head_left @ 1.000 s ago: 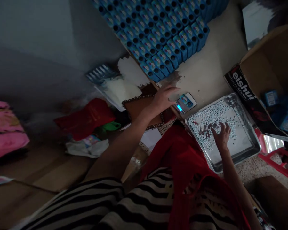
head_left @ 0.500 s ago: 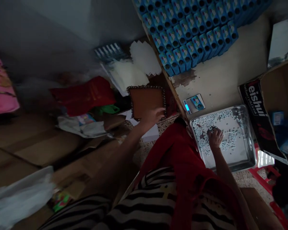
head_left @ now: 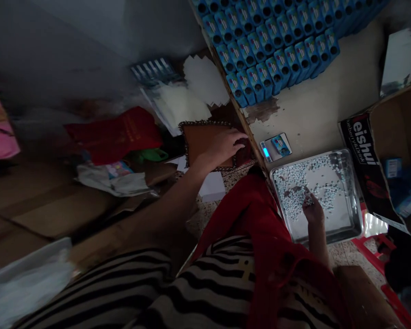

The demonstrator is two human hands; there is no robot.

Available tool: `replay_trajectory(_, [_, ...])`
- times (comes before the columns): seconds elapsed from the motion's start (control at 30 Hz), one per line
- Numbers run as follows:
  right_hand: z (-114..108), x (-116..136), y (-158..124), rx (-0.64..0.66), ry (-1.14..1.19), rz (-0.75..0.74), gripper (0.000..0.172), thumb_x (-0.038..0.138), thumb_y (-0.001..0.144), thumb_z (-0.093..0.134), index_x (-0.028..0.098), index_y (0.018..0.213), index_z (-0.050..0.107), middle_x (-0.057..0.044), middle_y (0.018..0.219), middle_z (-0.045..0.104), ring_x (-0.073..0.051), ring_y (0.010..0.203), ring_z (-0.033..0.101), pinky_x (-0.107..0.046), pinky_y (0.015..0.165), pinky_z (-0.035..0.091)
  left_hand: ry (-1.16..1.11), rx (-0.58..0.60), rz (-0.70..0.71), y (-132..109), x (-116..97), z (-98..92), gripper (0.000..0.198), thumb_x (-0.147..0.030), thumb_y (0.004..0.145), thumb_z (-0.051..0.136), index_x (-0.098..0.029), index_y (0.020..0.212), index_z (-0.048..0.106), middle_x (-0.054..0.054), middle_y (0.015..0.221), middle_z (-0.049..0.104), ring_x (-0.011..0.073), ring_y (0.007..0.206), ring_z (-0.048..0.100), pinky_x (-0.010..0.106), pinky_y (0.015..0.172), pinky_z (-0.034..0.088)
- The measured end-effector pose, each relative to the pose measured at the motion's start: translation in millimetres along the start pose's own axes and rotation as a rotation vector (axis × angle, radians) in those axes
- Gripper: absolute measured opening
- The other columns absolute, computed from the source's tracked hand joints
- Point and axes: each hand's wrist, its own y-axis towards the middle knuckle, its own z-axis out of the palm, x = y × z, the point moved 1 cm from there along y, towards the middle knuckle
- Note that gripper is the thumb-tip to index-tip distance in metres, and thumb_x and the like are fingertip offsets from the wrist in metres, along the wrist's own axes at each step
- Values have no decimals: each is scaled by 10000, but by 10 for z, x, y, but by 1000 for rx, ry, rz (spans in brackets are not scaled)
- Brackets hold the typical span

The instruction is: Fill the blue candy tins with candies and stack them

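Note:
My right hand (head_left: 314, 211) is turned palm up over a metal tray (head_left: 357, 224), fingers cupped around a few small pale-blue pellets (head_left: 308, 199). Many more loose pellets (head_left: 292, 176) lie spread across the tray's left and upper parts. My left hand (head_left: 230, 144) hovers in the air near the table's edge, fingers apart and slightly bent, with nothing in it. Below it is a brown cushion with a beaded border (head_left: 200, 139). Just above the tray stands a small digital scale (head_left: 266, 151) with a lit display, and a blue pack (head_left: 281, 145) rests on it.
Rows of blue packs (head_left: 260, 50) cover the table's far part. A black-printed carton (head_left: 363, 155) borders the tray on the right. Red bags (head_left: 123, 132), papers (head_left: 212, 186) and cardboard (head_left: 27, 196) lie on the left. A person's dark-haired head (head_left: 402, 260) shows at lower right.
My left hand has moved right and up toward the table's edge. My right hand has turned from palm down among the pellets to palm up, with pellets in its fingers.

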Motion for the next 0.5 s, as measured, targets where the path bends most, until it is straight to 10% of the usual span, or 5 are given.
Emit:
replay_trajectory(0.27, [210,-7,-129,38,-59,-183,352,443,726,958,249,867,700,54,781,606,-102,674,586,-229,612,522,-228,-48,128,552,-368,325,740,-195,856,867,-229,1566,660,114,1442,778,293,1257,759,437,1140,575])
replay_trajectory(0.5, [421,221,-305,-1,-291,-404,265,425,766,963,229,908,856,-81,1334,809,-280,1349,655,-436,1242,452,-226,137,307,986,-684,689,501,-184,756,897,-184,1248,798,116,1317,821,310,1242,761,413,1120,569])
